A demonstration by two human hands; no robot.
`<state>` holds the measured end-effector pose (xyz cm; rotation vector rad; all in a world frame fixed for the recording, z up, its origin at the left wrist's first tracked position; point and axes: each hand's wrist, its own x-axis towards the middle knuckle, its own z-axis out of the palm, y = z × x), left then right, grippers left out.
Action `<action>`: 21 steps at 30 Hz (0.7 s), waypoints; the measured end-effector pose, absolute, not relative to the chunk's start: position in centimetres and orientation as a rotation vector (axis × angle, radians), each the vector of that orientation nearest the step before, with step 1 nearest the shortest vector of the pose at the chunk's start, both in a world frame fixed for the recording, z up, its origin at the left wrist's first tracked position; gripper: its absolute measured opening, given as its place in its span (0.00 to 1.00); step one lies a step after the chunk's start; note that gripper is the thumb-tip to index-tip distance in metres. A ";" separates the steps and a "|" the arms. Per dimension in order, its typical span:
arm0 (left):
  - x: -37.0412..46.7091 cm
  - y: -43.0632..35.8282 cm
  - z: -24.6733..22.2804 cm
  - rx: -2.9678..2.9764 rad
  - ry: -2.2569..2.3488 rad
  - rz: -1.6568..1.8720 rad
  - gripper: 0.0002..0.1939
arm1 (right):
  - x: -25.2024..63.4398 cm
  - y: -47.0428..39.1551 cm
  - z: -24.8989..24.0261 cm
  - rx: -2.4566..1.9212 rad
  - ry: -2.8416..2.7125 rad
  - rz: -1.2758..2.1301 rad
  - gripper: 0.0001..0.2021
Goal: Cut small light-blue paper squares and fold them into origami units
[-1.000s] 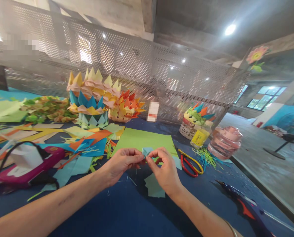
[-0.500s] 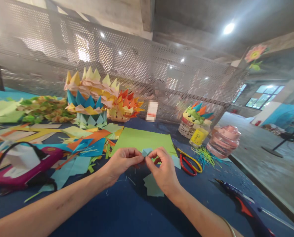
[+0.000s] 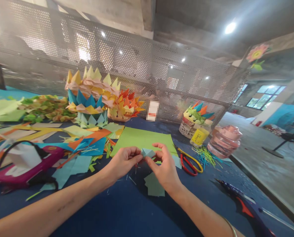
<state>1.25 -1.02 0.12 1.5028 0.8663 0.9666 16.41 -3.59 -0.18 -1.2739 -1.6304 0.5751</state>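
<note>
A small folded piece of light blue paper is held up between my two hands over the table. My left hand pinches its left end with thumb and fingers. The thumb of my right hand presses on its lower right, with one finger behind it and the index finger raised. Beneath and beyond lies a green sheet of paper. Several pale blue-green paper squares rest on the dark blue table under my right wrist.
Red-and-yellow-handled scissors, a glue bottle, a pink bottle and a glue gun lie or stand on the right. Folded paper crowns, paper scraps and a magenta device are on the left. Perforated metal panels stand behind.
My right index finger has lifted off the folded paper, and my right fingers have spread. More of the paper's folded faces shows now. My left hand has barely moved.
</note>
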 end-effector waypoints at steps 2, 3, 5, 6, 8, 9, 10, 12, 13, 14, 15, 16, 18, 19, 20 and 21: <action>1.2 -1.0 0.2 1.497 0.859 0.958 0.11 | 16.4 -3.6 -0.1 -1.260 -1.613 0.642 0.19; 1.2 -1.1 0.2 1.489 0.855 0.948 0.11 | 16.4 -3.6 -0.1 -1.249 -1.597 0.652 0.19; 1.2 -1.1 0.3 1.470 0.852 0.920 0.12 | 16.4 -3.6 -0.1 -1.229 -1.570 0.660 0.20; 1.2 -1.1 0.3 1.460 0.852 0.909 0.13 | 16.4 -3.6 -0.1 -1.223 -1.563 0.664 0.20; 1.1 -1.2 0.3 1.445 0.858 0.899 0.13 | 16.4 -3.6 -0.1 -1.212 -1.553 0.668 0.19; 1.1 -1.2 0.3 1.439 0.864 0.901 0.13 | 16.4 -3.6 -0.1 -1.209 -1.549 0.670 0.19; 1.2 -1.2 0.3 1.434 0.873 0.909 0.13 | 16.4 -3.6 -0.1 -1.208 -1.544 0.673 0.20; 1.2 -1.2 0.3 1.428 0.896 0.924 0.13 | 16.4 -3.6 -0.1 -1.205 -1.537 0.682 0.20; 1.3 -1.2 0.3 1.424 0.906 0.931 0.13 | 16.4 -3.6 -0.1 -1.200 -1.535 0.690 0.20; 1.3 -1.2 0.3 1.420 0.914 0.938 0.13 | 16.3 -3.6 -0.1 -1.193 -1.537 0.699 0.20; 1.3 -1.2 0.2 1.418 0.919 0.941 0.13 | 16.3 -3.6 -0.1 -1.186 -1.539 0.710 0.20; 1.4 -1.2 0.2 1.418 0.920 0.940 0.13 | 16.2 -3.7 -0.1 -1.179 -1.543 0.721 0.20; 1.4 -1.2 0.2 1.417 0.918 0.934 0.13 | 16.1 -3.9 0.0 -1.166 -1.549 0.739 0.19; 1.4 -1.2 0.2 1.418 0.917 0.930 0.13 | 16.0 -4.0 0.0 -1.159 -1.551 0.744 0.19; 1.4 -1.2 0.2 1.419 0.914 0.927 0.13 | 16.0 -4.0 0.1 -1.152 -1.553 0.747 0.19; 1.3 -1.2 0.2 1.418 0.912 0.928 0.13 | 16.0 -4.0 0.1 -1.146 -1.554 0.746 0.19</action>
